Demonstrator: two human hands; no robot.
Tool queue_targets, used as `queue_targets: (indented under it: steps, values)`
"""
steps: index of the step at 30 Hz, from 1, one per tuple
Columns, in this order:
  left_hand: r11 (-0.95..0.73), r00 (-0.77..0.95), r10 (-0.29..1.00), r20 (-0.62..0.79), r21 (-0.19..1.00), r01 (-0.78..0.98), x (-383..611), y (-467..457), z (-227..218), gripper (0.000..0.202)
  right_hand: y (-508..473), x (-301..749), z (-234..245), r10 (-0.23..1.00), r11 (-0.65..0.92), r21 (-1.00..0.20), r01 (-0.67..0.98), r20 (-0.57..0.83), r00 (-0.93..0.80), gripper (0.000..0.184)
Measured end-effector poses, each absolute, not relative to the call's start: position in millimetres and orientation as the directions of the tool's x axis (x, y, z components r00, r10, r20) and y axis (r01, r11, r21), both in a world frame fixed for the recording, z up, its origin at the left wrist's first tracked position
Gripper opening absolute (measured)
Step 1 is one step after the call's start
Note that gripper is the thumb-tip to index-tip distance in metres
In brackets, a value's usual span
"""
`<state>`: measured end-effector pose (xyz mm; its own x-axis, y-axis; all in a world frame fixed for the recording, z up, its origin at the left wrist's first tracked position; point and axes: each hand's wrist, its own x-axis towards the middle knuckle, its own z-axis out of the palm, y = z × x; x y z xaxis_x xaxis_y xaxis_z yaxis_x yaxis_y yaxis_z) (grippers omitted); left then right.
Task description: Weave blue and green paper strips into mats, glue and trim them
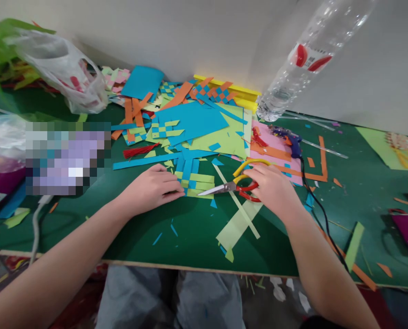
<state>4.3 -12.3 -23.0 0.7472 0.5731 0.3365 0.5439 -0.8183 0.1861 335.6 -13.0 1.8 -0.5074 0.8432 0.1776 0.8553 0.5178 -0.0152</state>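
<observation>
My left hand [158, 188] is closed at the left edge of a small woven piece of blue and light-green paper strips [200, 179], thumb and fingers together on it. Loose strip ends stick out to the right and upward. In my right hand [271, 185] is a pair of scissors [229, 187] with red and yellow handles. Their blades look nearly closed, with the tip over the woven piece's lower right strips. A pale green strip [236, 201] lies under the scissors. Just behind the woven piece is a long blue strip [145, 161].
Blue sheets [190, 121], a red tassel [140, 151] and woven scraps pile up behind. A glue gun [293, 140] with a black cord lies on pink paper at right. A plastic bottle [303, 64] stands behind it. At left are a plastic bag [65, 68] and a blurred-out device [70, 160].
</observation>
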Motion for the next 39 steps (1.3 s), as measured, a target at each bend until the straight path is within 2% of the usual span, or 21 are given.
queue_targets:
  steps: [13, 17, 21, 24, 28, 35, 39]
  values:
    - [-0.829, 0.754, 0.558, 0.347, 0.203, 0.520, 5, -13, -22, 0.019, -10, 351, 16, 0.853, 0.513, -0.103, 0.852, 0.174, -0.493, 0.043]
    - [-0.832, 0.754, 0.554, 0.353, 0.196, 0.519, 5, -14, -22, 0.015, -6, 353, 13, 0.862, 0.457, -0.199, 0.867, 0.338, -0.378, 0.036]
    - [-0.842, 0.750, 0.537, 0.385, 0.188, 0.506, 6, -16, -19, 0.011, -4, 350, 6, 0.870, 0.319, -0.211, 0.924, 0.451, -0.197, 0.027]
    - [-0.859, 0.759, 0.507, 0.408, 0.162, 0.486, 7, -17, -18, 0.011, -2, 348, 1, 0.893, 0.272, -0.259, 0.927, 0.427, -0.143, 0.028]
    - [-0.877, 0.776, 0.470, 0.419, 0.124, 0.464, 7, -18, -17, 0.014, -1, 346, -4, 0.939, 0.225, -0.318, 0.921, 0.324, -0.118, 0.034]
    - [-0.890, 0.788, 0.449, 0.421, 0.135, 0.435, 8, -20, -14, 0.021, -1, 346, -10, 0.965, 0.180, -0.315, 0.932, 0.243, -0.104, 0.042]
    - [-0.884, 0.773, 0.457, 0.440, 0.128, 0.450, 7, -20, -16, 0.015, 0, 346, -10, 0.968, 0.174, -0.305, 0.936, 0.229, -0.105, 0.045]
